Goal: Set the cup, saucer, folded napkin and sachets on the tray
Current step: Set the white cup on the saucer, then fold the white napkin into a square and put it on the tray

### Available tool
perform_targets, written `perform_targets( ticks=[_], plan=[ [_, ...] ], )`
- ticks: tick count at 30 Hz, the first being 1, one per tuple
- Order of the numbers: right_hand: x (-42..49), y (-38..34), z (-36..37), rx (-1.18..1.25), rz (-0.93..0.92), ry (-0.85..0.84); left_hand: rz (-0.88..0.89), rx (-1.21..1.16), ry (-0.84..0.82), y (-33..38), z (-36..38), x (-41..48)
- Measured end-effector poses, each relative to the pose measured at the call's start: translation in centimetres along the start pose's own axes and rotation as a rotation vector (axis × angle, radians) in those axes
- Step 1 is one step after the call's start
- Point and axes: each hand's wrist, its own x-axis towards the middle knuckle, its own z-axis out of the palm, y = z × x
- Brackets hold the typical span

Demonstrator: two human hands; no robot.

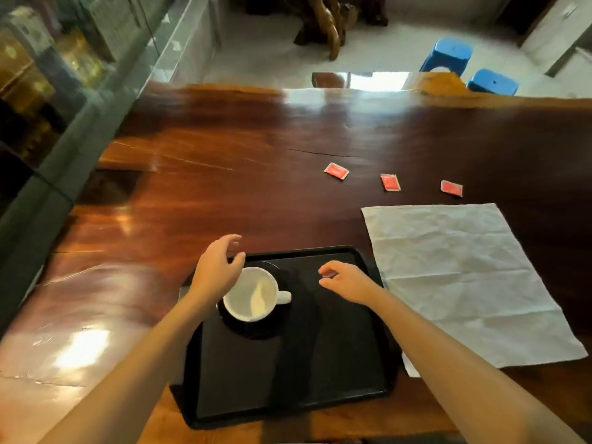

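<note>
A black tray (320, 395) lies at the table's near edge. On its far left part a white cup (250, 293) stands upright on a dark saucer (256, 330), handle pointing right. My left hand (217, 267) hovers just left of the cup, fingers apart, holding nothing. My right hand (347, 282) is over the tray's far right part, fingers loosely curled and empty. A white napkin (464, 277) lies unfolded and flat on the table, right of the tray. Three red sachets (336, 171) (390, 182) (451, 188) lie beyond the napkin.
The dark glossy wooden table (224, 174) stretches far ahead. A glass cabinet (48, 91) runs along the left. Two blue stools (448, 56) stand on the floor behind the table's far edge, next to a carved wooden piece (330, 24).
</note>
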Motion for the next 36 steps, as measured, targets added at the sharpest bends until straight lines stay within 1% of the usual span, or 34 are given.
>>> perform_targets(
  ticks=[3, 7, 11, 15, 18, 22, 25, 27, 30, 32, 34, 36],
  plan=[
    [-0.6, 2.4, -3.3, -0.012, 0.031, 0.045, 0.076, 0.049, -0.118, 4.3, 1.9, 1.5],
    [-1.3, 7.0, -7.5, -0.004, 0.053, 0.103, 0.129, 0.116, -0.29, 9.7, 6.9, 1.8],
    [-2.1, 13.0, -11.6, -0.018, 0.065, 0.107, 0.131, 0.149, -0.342, 14.2, 13.3, 1.0],
    [-2.9, 19.6, -15.8, -0.038, 0.089, 0.096, 0.081, 0.124, -0.359, 18.1, 19.8, 0.1],
    [-3.5, 23.9, -18.2, -0.066, 0.121, 0.101, 0.057, 0.126, -0.416, 20.0, 24.3, -0.7],
    [-3.9, 28.3, -19.7, -0.101, 0.156, 0.105, 0.013, 0.14, -0.434, 21.1, 28.7, -1.7],
    [-3.6, 30.3, -19.7, -0.124, 0.189, 0.146, 0.013, 0.2, -0.428, 21.4, 31.5, -1.7],
    [-3.2, 31.1, -19.2, -0.184, 0.184, 0.202, 0.042, 0.254, -0.409, 21.2, 33.5, -1.4],
    [-2.0, 31.6, -18.5, -0.367, 0.1, 0.273, 0.145, 0.401, -0.369, 20.4, 36.5, -1.0],
    [-1.0, 32.0, -18.2, -0.449, 0.056, 0.224, 0.19, 0.515, -0.384, 19.7, 38.1, -0.9],
    [0.0, 32.9, -18.1, -0.518, 0.046, 0.136, 0.207, 0.565, -0.409, 19.0, 39.2, -0.9],
    [0.6, 34.2, -18.3, -0.545, 0.059, 0.09, 0.241, 0.597, -0.409, 18.5, 39.8, -0.6]
  ],
)
